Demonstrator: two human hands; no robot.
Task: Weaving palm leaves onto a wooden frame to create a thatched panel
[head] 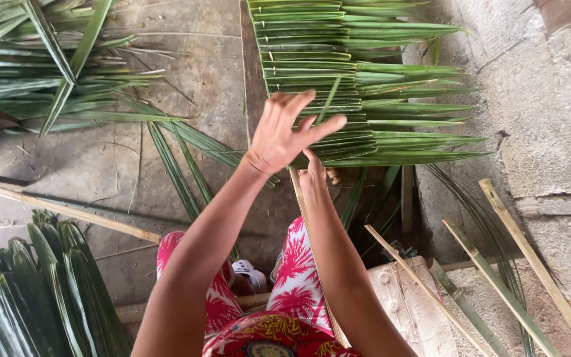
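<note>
A: Leaf panel (338,86) runs up and away from both hands, many green strips already folded and stacked on the stick (297,188).
B: Hands?
A: Left hand (285,135) open, fingers spread over the panel's near edge. Right hand (313,177) mostly hidden under it, can't tell its grip.
B: What's left?
A: Plenty, I'd say: loose leaves (47,73) far left, folded bundle (28,297) by the left elbow, spare sticks (497,277) to the right.

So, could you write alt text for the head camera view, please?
Two bare hands work at a panel of folded green palm leaves: the left hand is spread open over its near edge, the right hand just beneath. Loose leaves and bamboo sticks lie around.
</note>
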